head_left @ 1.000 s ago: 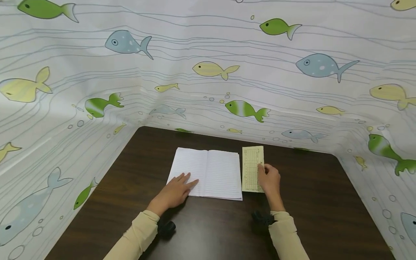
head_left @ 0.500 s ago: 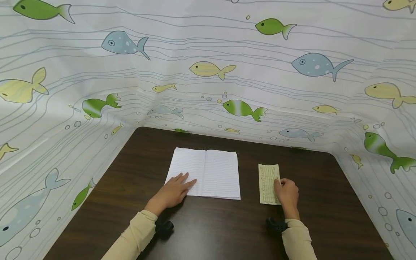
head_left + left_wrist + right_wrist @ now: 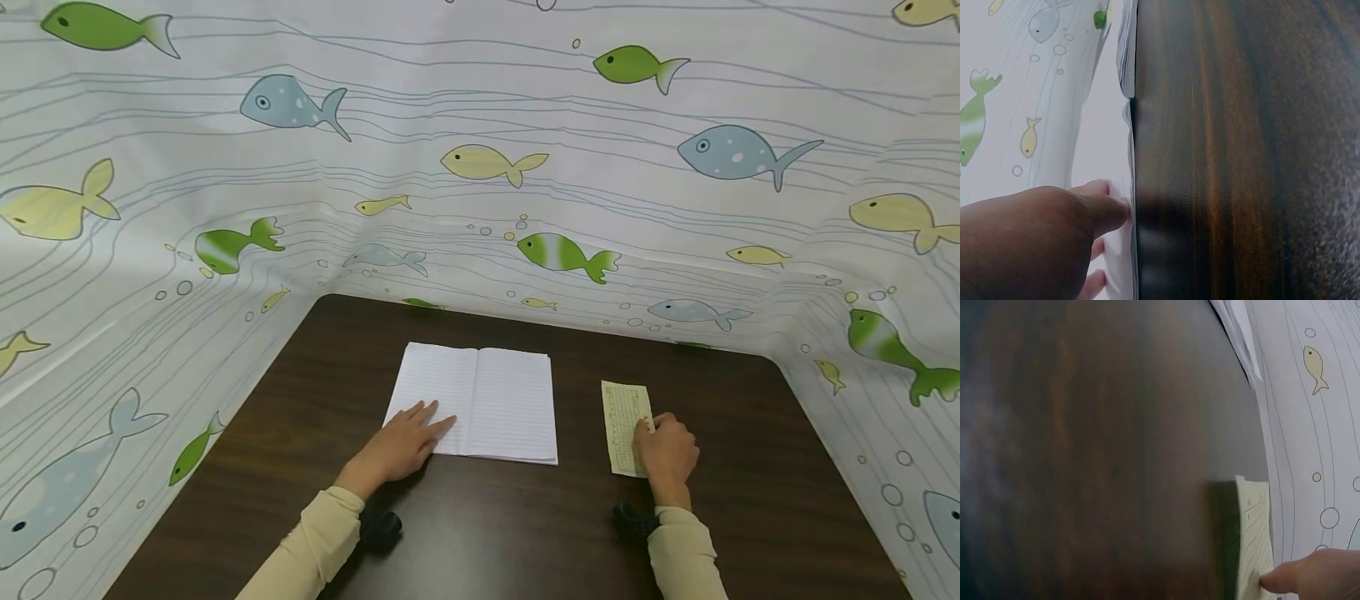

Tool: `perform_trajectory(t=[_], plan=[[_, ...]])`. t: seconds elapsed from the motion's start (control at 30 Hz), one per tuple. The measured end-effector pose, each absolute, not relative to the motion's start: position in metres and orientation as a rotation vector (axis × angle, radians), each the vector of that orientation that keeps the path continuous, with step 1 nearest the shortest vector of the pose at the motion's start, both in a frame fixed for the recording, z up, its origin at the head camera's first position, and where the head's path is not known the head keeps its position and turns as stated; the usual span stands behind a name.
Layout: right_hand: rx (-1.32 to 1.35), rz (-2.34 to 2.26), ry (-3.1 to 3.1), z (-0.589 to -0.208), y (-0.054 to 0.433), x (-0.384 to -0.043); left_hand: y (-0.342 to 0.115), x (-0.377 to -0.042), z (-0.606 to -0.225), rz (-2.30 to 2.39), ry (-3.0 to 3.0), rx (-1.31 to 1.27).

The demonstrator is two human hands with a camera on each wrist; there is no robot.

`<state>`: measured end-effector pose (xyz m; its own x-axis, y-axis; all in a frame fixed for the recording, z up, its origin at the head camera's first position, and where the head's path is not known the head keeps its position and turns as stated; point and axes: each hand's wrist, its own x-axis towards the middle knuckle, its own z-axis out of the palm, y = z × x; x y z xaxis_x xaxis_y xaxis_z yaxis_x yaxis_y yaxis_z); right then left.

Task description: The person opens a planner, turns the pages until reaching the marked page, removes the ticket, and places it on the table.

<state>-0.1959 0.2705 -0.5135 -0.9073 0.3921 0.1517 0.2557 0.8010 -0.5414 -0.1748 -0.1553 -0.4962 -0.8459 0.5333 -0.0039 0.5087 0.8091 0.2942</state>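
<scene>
An open notebook with lined white pages lies on the dark wooden table. My left hand rests on its left page near the lower edge, fingers spread and straight. In the left wrist view the left hand lies over the page by the notebook's edge. To the right of the notebook, my right hand holds a pale yellow printed slip by its right side. The right wrist view shows the thumb of the right hand against the face of the yellow slip, which casts a shadow on the table.
The brown table has a white curtain printed with fish around its back and sides. Black wrist devices sit at the left cuff and the right cuff.
My right hand has carried the yellow slip from beside the notebook to the right and nearer to me, then tilted it slightly. My left hand stays on the notebook.
</scene>
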Motion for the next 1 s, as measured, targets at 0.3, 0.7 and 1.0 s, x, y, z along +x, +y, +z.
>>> perform_trajectory(t=[0.3, 0.7, 1.0], plan=[[-0.298, 0.896, -2.608, -0.499, 0.227, -0.201, -0.159, -0.177, -0.497, 0.432, 2.918, 0.856], [-0.127, 0.827, -2.948, -0.494, 0.14, -0.178, -0.154, -0.178, -0.501, 0.452, 2.909, 0.857], [-0.167, 0.863, -3.003, -0.502, 0.14, -0.177, -0.16, -0.177, -0.501, 0.461, 2.912, 0.864]])
